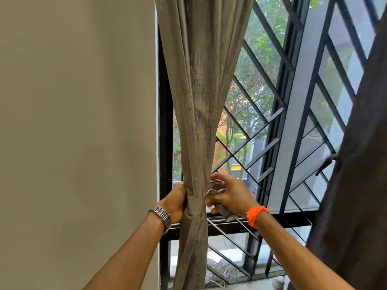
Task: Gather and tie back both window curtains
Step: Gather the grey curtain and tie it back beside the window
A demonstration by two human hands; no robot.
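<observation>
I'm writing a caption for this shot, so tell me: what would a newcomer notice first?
The gathered curtain hanging down the middle, cinched by a tie where both hands meet: the left hand grips the bunch, the right hand pinches the tie's loose ends. Next, the orange wristband on the right wrist, and the black diagonal grille behind, at right.

Both bare forearms reach up and forward from below. The left hand (174,203) curls its fingers round the left side of the gathered grey-brown fabric curtain (199,101), wrist just below the grip. The right hand (228,195), just right of that grip, pinches the loose ends of the grey fabric tie band (196,203) in bent fingers.
</observation>
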